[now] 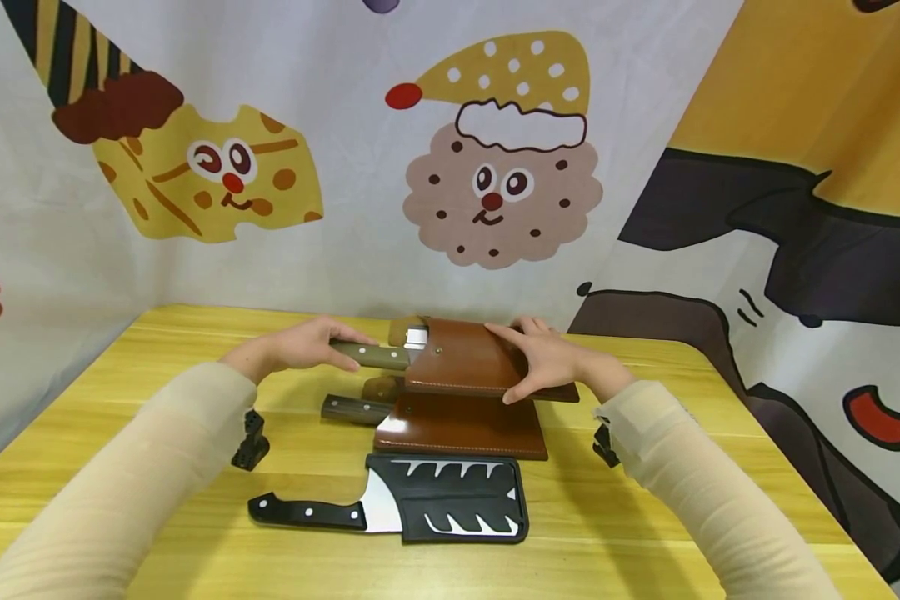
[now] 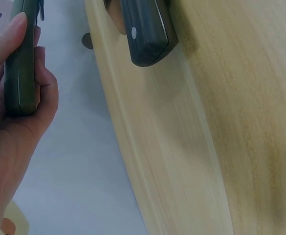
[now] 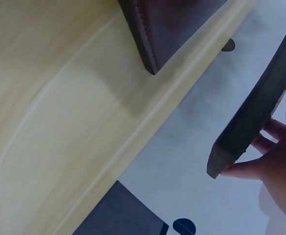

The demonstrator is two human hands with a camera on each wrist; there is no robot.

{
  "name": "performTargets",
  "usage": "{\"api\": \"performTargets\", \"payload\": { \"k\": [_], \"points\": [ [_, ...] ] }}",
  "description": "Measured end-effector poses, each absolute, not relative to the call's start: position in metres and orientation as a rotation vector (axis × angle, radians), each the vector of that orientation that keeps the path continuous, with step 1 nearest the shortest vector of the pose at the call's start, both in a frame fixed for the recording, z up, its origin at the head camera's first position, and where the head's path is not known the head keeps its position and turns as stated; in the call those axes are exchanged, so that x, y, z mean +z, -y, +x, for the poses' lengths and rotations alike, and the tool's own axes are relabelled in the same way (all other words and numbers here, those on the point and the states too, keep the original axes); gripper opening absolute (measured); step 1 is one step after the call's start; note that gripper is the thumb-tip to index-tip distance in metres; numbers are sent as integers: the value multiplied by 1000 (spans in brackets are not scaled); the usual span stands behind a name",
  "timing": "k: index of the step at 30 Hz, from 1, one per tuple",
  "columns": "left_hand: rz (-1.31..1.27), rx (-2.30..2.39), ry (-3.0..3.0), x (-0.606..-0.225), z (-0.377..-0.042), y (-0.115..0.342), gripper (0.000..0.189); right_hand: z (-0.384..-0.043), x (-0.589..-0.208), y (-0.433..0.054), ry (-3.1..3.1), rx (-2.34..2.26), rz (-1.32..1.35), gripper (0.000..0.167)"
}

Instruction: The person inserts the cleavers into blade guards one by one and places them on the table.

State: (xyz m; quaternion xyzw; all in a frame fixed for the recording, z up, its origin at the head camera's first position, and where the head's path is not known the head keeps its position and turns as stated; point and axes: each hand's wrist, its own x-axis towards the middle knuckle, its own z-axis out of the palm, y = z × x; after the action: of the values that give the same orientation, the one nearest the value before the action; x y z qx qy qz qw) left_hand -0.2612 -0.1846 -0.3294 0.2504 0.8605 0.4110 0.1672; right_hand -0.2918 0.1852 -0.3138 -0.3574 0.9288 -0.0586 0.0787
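My left hand (image 1: 307, 343) grips the olive-green riveted handle (image 1: 375, 356) of a cleaver whose blade sits in a brown leather sheath (image 1: 461, 358). A strip of bright metal shows at the sheath's mouth. At the other end, my right hand (image 1: 551, 358) holds the sheath, thumb on the near edge and fingers at the far edge. The right wrist view shows the sheath's dark edge (image 3: 260, 107) raised off the table. Just below lies a second cleaver with a dark handle (image 1: 352, 408), its brown sheath (image 1: 461, 429) partly covered by the upper one.
Nearest me on the wooden table (image 1: 195, 500) lies a black-handled cleaver (image 1: 307, 512) in a black blade guard (image 1: 457, 500) with tooth-shaped cutouts. A cartoon-printed curtain (image 1: 360, 167) hangs behind the table's back edge.
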Motion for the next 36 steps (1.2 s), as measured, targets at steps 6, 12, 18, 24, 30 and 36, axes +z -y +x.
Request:
{"api": "performTargets", "payload": {
  "k": [6, 12, 18, 24, 30, 36],
  "points": [
    [715, 1183, -2446, -329, -261, 185, 45, -290, -313, -181, -2767, -197, -1055, 109],
    [712, 1163, -2474, -329, -261, 183, 45, -291, -312, -177, -2782, -175, -1074, 108],
    [699, 1139, -2486, -327, -263, 178, 46, -292, -311, -171, -2778, -176, -1096, 109],
    [714, 1146, -2480, -324, -266, 170, 46, -296, -310, -165, -2768, -190, -1100, 109],
    [729, 1149, -2514, -324, -273, 168, 44, -305, -310, -158, -2783, -175, -1084, 110],
    [712, 1136, -2542, -331, -284, 166, 44, -316, -318, -154, -2798, -141, -1034, 111]
  ]
}}
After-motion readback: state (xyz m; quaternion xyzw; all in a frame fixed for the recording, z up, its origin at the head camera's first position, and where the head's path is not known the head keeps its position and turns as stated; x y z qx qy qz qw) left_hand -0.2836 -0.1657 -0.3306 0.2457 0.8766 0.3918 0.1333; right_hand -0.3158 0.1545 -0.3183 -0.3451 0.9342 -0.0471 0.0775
